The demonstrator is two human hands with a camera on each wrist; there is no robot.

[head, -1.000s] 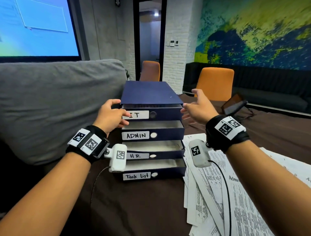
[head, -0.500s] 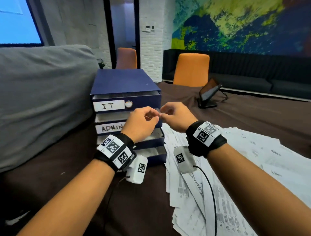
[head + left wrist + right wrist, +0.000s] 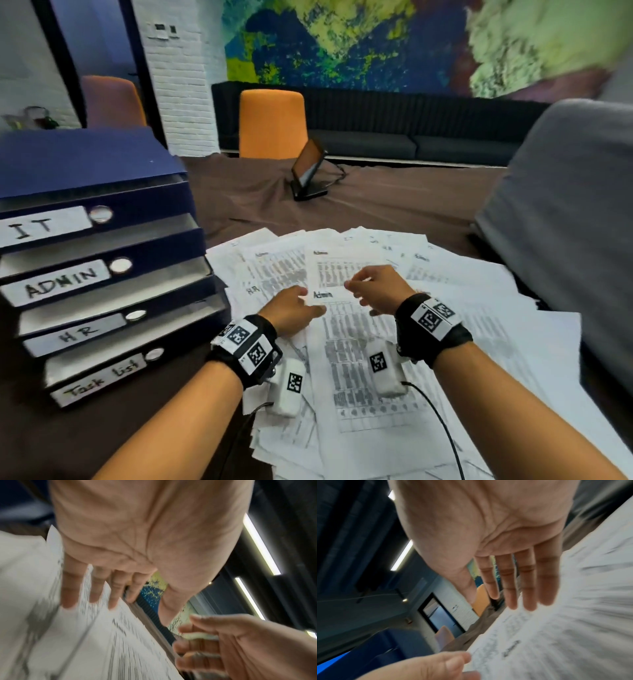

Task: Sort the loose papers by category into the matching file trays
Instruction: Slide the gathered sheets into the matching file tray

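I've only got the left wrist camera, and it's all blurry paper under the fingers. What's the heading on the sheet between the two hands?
Observer: In the head view, the top sheet between the left hand and the right hand is headed "Admin".
Operator: Where's the matching tray?
Observer: The ADMIN tray is second from the top of the blue tray stack, which stands left of the papers.
Operator: Anything else by the left hand?
Observer: The HR sheet lies just left of it, partly covered by other pages.
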